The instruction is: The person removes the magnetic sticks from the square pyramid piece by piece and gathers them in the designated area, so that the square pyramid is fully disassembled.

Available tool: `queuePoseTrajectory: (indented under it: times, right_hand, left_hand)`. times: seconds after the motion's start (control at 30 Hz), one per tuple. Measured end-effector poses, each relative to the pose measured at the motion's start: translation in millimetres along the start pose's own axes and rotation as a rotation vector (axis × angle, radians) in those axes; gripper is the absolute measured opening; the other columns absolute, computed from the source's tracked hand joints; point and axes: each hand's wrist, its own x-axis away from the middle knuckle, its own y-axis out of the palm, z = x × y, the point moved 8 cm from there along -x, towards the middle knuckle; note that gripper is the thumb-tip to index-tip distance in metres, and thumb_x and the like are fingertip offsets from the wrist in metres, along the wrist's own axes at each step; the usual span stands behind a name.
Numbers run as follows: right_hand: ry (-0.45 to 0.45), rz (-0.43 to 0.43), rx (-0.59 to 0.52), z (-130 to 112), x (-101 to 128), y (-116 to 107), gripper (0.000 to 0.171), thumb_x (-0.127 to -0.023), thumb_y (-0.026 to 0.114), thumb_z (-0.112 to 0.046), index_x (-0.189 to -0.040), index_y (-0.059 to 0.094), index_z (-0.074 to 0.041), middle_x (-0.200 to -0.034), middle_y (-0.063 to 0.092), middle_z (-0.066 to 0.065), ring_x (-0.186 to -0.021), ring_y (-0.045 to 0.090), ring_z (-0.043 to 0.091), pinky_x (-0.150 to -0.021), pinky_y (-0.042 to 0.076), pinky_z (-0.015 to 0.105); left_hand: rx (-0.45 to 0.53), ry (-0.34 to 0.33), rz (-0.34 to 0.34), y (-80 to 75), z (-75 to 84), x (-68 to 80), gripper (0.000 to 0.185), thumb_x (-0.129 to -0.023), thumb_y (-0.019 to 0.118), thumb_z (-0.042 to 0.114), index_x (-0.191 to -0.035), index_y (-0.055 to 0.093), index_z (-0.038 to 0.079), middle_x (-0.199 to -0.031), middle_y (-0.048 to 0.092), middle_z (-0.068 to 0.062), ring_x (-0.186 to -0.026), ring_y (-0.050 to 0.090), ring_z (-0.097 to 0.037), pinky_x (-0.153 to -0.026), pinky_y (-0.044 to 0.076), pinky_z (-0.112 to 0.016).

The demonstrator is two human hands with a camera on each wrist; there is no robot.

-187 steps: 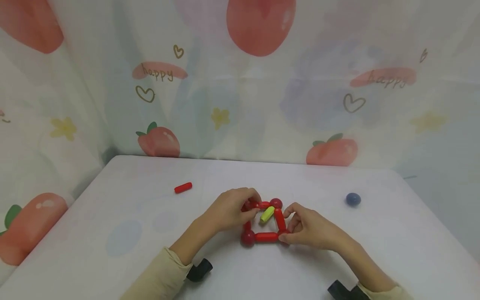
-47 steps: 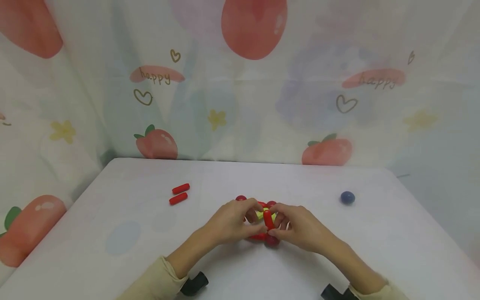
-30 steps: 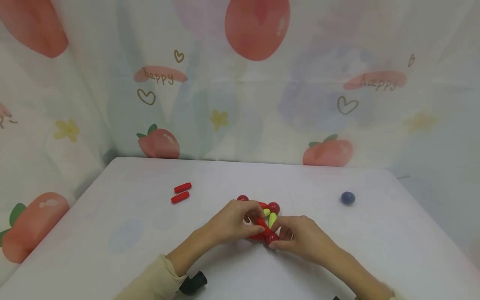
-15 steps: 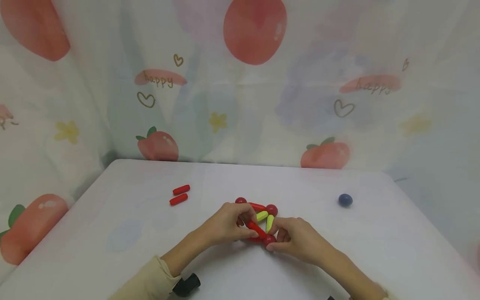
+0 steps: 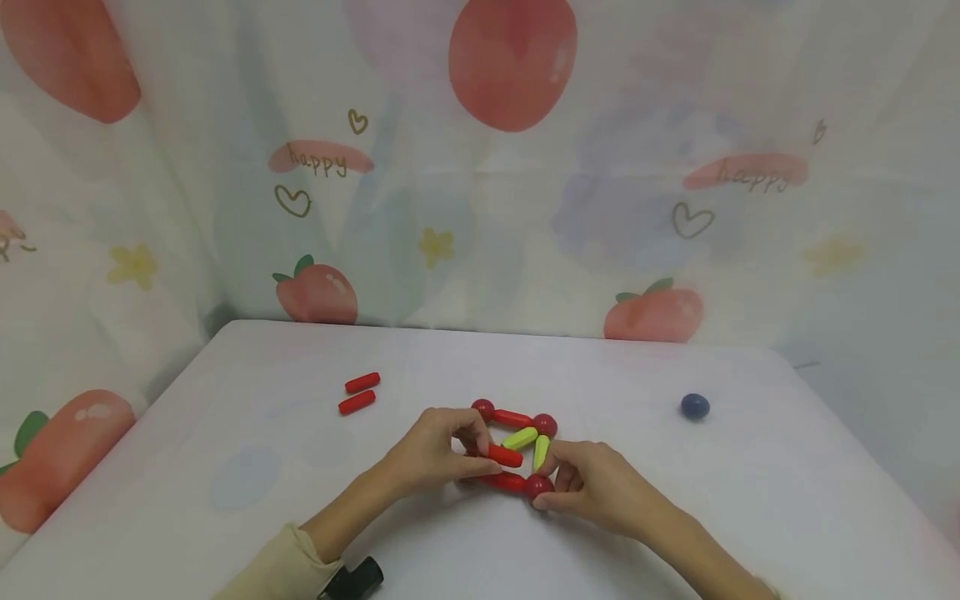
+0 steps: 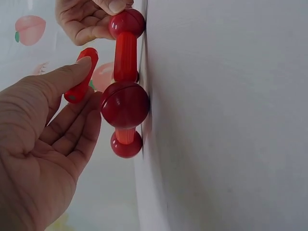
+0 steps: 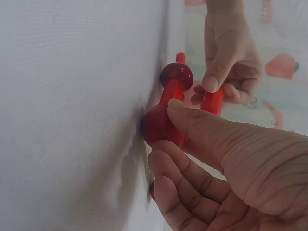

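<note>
My left hand [image 5: 435,450] pinches a short red rod [image 5: 506,456] between thumb and fingers, raised above the ball-and-rod frame. In the left wrist view that red rod [image 6: 77,86] stands apart from the frame's balls. With thumb and fingertips, my right hand [image 5: 603,483] holds the dark red ball [image 5: 537,487] at the frame's near right corner. A red rod [image 5: 504,482] runs left from this ball to another dark red ball [image 6: 125,105]. At the far side, a red rod [image 5: 513,418] joins two balls. Two yellow-green rods [image 5: 520,438] meet near the far right ball [image 5: 545,425].
Two loose red rods [image 5: 357,402] lie side by side at the far left of the white table [image 5: 187,400]. A dark blue ball [image 5: 694,407] rests at the far right. Behind the table hangs a fruit-patterned cloth [image 5: 480,250].
Over the last second my left hand drew the red rod leftward, away from the near right ball. Compared with 6.2 seconds ago, a second loose red rod and a second yellow-green rod show.
</note>
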Motion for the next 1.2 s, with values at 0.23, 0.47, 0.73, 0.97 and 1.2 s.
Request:
queuePoseTrajectory:
  times: [0.23,0.47,0.73,0.97,1.2]
  right_hand:
    - [-0.012,-0.003,-0.004,-1,0,0,0.027,-0.08,0.088,-0.025,-0.095,0.066,-0.018,-0.069,0.059,-0.011,-0.061,0.053,0.006,-0.059,0.046,0.022]
    - [0.005,-0.016,0.007,0,-2,-5,0.027,-0.081,0.088,-0.025,-0.093,0.065,-0.02,-0.07,0.06,-0.011,-0.062,0.055,0.008,-0.059,0.046,0.023]
    - [-0.001,-0.033,-0.011,-3,-4,-3,0.027,-0.081,0.088,-0.026,-0.094,0.065,-0.018,-0.07,0.059,-0.01,-0.062,0.054,0.008,-0.058,0.046,0.022]
    - [0.01,-0.043,-0.017,-1,-5,-3,0.028,-0.081,0.088,-0.026,-0.095,0.066,-0.017,-0.071,0.059,-0.008,-0.063,0.054,0.01,-0.058,0.046,0.023]
    - [-0.004,-0.047,-0.036,-1,-5,-2,0.028,-0.08,0.088,-0.024,-0.094,0.065,-0.016,-0.069,0.059,-0.008,-0.062,0.054,0.009,-0.058,0.046,0.022]
  left_hand:
    - [-0.024,-0.025,0.059,-16.4,-3.4,10.1,0.027,-0.081,0.088,0.017,-0.098,0.067,0.019,-0.09,0.069,0.013,-0.084,0.066,-0.006,-0.08,0.059,-0.033]
    - [-0.167,-0.074,0.105,-42.0,-15.9,21.7,0.023,-0.081,0.088,0.017,-0.099,0.072,0.016,-0.086,0.069,0.011,-0.077,0.062,-0.008,-0.069,0.055,-0.024]
    - [-0.229,-0.211,0.216,-95.8,-57.8,50.3,0.022,-0.081,0.087,0.011,-0.097,0.073,0.012,-0.086,0.069,0.005,-0.076,0.061,-0.012,-0.067,0.054,-0.024]
    - [-0.238,-0.362,0.257,-124.8,-87.4,70.0,0.021,-0.083,0.085,0.015,-0.097,0.072,0.008,-0.089,0.067,-0.002,-0.078,0.06,-0.017,-0.064,0.053,-0.025]
    - [-0.292,-0.389,0.261,-132.0,-95.0,71.7,0.022,-0.081,0.086,0.012,-0.095,0.07,0.005,-0.089,0.068,-0.005,-0.078,0.061,-0.018,-0.063,0.053,-0.026]
